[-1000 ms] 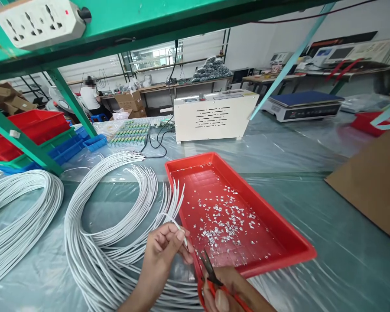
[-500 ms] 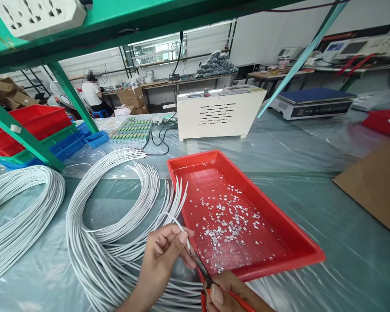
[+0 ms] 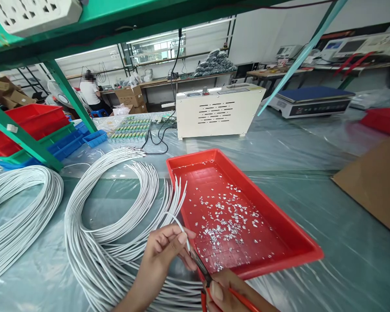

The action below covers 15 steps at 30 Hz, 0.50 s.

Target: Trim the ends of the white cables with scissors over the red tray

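Observation:
Between thumb and fingers, my left hand [image 3: 164, 251] pinches a single white cable [image 3: 178, 222] near its end, beside the tray's left rim. My right hand [image 3: 227, 294] is closed round the orange handles of a small cutting tool [image 3: 199, 264], either scissors or cutters. Its dark jaws meet the cable end just below my left fingertips; whether they are closed on it I cannot tell. A large coil of white cables [image 3: 84, 242] lies to the left, its loose ends reaching the tray. Small silvery scraps [image 3: 227, 221] are scattered inside the red tray [image 3: 266, 197].
Another cable coil [image 3: 22, 216] lies far left. Behind the tray stands a cream metal machine [image 3: 217, 115], with a blue-topped scale [image 3: 312, 102] to its right. Green shelf posts [image 3: 22, 134], stacked bins [image 3: 29, 130] and a cardboard sheet [image 3: 373, 182] flank the table. A person [image 3: 92, 93] sits far back.
The view has shifted very slightly. Both hands, the cable and the cutting tool keep nearly the same position.

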Available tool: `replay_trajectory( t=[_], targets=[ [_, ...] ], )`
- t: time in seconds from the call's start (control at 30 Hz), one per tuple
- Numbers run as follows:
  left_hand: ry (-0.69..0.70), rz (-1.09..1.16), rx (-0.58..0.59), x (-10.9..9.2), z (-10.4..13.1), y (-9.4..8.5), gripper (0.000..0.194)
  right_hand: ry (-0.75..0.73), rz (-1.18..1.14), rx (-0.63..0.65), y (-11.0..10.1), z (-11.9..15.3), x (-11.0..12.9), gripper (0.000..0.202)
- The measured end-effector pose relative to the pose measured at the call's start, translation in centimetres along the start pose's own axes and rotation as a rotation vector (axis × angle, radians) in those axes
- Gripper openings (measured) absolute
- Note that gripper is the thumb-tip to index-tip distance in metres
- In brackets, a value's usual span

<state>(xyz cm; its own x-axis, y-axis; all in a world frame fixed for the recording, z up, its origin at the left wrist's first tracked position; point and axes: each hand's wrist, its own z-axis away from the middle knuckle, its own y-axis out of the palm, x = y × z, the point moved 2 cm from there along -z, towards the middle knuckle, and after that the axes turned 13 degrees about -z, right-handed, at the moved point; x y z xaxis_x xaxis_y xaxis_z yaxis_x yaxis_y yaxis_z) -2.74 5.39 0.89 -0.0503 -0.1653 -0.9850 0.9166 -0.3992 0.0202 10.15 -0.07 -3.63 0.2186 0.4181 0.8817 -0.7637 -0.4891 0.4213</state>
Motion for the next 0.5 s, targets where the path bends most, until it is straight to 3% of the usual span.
replay_trajectory(
  t=[0.23, 0.37, 0.5],
  targets=[
    [-0.045, 0.003, 0.047, 0.2, 0.0, 0.0, 0.021, -0.002, 0.022, -0.024, 0.2, 0.6, 1.6, 0.065],
    [-0.043, 0.008, 0.044, 0.3, 0.0, 0.0, 0.021, 0.068, 0.072, -0.047, 0.1, 0.6, 1.4, 0.066],
    [-0.055, 0.057, 0.039, 0.4, -0.1, 0.1, 0.021, 0.029, 0.083, -0.135, 0.3, 0.6, 0.8, 0.063]
  ],
)
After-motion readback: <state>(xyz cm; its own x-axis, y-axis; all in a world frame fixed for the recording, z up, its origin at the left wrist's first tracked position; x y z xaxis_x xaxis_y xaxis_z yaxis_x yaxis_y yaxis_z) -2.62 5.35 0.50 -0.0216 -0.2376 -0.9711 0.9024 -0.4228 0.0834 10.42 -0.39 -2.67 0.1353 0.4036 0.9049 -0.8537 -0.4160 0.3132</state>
